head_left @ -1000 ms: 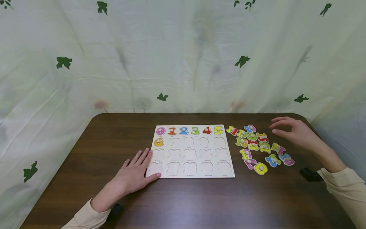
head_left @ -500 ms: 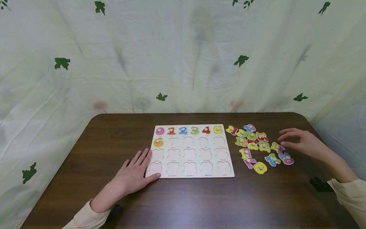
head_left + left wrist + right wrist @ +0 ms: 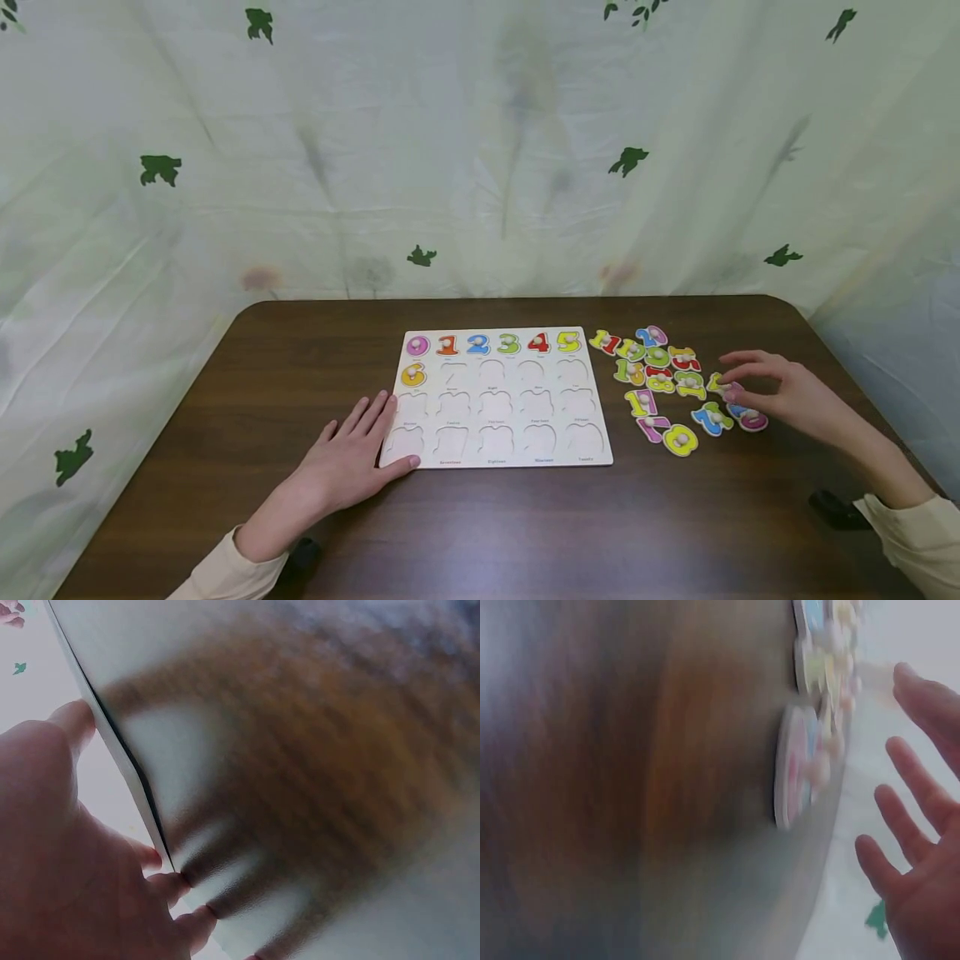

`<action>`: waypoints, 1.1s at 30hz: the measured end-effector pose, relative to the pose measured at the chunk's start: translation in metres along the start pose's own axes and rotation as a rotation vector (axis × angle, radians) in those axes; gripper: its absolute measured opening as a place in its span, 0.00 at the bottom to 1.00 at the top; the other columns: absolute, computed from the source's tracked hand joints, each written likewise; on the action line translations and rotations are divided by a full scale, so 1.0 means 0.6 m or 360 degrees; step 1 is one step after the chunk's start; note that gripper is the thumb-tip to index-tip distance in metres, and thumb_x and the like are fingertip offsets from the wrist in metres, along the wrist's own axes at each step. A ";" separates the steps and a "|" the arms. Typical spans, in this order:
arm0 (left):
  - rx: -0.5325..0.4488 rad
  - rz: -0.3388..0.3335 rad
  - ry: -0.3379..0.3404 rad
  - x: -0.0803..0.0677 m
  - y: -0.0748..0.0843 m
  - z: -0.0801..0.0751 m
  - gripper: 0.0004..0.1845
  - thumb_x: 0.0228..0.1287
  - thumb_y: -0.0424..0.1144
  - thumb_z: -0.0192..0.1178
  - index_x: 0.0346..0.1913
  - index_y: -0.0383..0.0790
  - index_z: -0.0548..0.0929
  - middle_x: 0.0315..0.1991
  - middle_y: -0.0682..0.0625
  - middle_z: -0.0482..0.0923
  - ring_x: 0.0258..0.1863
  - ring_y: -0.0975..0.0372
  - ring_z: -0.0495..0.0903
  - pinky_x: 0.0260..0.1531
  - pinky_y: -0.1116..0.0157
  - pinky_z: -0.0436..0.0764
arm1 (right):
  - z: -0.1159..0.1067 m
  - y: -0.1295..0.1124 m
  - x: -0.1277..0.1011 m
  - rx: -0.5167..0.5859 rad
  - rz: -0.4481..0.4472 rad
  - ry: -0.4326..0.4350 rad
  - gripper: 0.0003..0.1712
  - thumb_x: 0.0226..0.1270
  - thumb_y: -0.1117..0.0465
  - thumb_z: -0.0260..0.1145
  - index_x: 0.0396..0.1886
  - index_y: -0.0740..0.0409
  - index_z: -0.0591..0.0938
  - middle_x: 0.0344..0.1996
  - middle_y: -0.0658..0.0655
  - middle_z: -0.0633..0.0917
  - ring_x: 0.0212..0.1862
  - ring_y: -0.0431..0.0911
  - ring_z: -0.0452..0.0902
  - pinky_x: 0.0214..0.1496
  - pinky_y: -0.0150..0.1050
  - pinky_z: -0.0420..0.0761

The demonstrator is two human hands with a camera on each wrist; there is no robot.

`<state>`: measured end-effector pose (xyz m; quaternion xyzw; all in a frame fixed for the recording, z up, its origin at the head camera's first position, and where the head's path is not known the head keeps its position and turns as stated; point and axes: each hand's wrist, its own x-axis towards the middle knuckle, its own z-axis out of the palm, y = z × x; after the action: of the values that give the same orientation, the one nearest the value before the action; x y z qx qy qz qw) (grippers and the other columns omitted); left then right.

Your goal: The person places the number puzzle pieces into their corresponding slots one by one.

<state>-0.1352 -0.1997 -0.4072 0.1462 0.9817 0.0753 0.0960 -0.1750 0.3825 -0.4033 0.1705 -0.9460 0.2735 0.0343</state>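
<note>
A white number puzzle board (image 3: 497,461) lies mid-table, with pieces 0 to 5 in its top row and a 6 (image 3: 413,374) below them; the other slots are empty. My left hand (image 3: 375,433) lies flat on the table, its fingers touching the board's near-left corner (image 3: 124,761). A pile of loose coloured number pieces (image 3: 663,375) sits to the right of the board. My right hand (image 3: 738,380) hovers at the pile's right edge, fingers spread around a pink and yellow piece (image 3: 718,384). The blurred right wrist view shows straight fingers (image 3: 904,844) beside pieces (image 3: 799,769).
The brown wooden table (image 3: 225,417) is backed and flanked by a pale curtain with green leaf prints (image 3: 480,150). A small black object (image 3: 832,507) lies near my right sleeve and another (image 3: 303,554) by my left sleeve.
My right hand has come down from the far right of the table toward me to the pile's right edge, beside the pink and yellow piece. My left hand and the board have stayed put.
</note>
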 end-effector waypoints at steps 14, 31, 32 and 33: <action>-0.0004 -0.0006 0.0004 -0.002 0.001 0.000 0.53 0.62 0.75 0.47 0.78 0.39 0.52 0.78 0.42 0.47 0.75 0.45 0.48 0.63 0.34 0.54 | 0.065 -0.072 0.030 0.0050 -0.0390 -0.0128 0.16 0.53 0.62 0.78 0.40 0.37 0.89 0.57 0.54 0.79 0.60 0.52 0.68 0.53 0.49 0.69; -0.0013 -0.0015 0.0024 0.000 -0.002 0.006 0.53 0.62 0.75 0.47 0.78 0.39 0.52 0.78 0.42 0.47 0.75 0.45 0.47 0.63 0.34 0.54 | 0.097 -0.088 0.056 0.0052 -0.0673 -0.0259 0.22 0.53 0.70 0.76 0.36 0.34 0.88 0.56 0.54 0.79 0.60 0.52 0.68 0.56 0.50 0.67; -0.0013 -0.0014 0.0028 0.000 -0.002 0.006 0.53 0.62 0.75 0.46 0.78 0.39 0.53 0.78 0.42 0.47 0.75 0.45 0.48 0.63 0.34 0.54 | 0.098 -0.088 0.057 0.0045 -0.0670 -0.0261 0.21 0.53 0.70 0.76 0.36 0.34 0.88 0.55 0.53 0.79 0.59 0.52 0.68 0.55 0.51 0.67; -0.0012 -0.0013 0.0030 0.000 -0.002 0.005 0.54 0.62 0.75 0.46 0.78 0.39 0.53 0.78 0.42 0.47 0.75 0.45 0.48 0.63 0.34 0.54 | 0.099 -0.088 0.057 0.0038 -0.0663 -0.0266 0.21 0.53 0.69 0.76 0.36 0.34 0.88 0.55 0.53 0.79 0.59 0.52 0.69 0.55 0.52 0.67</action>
<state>-0.1349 -0.2005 -0.4103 0.1412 0.9828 0.0800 0.0876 -0.1875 0.2988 -0.4212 0.3848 -0.8866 0.2565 0.0096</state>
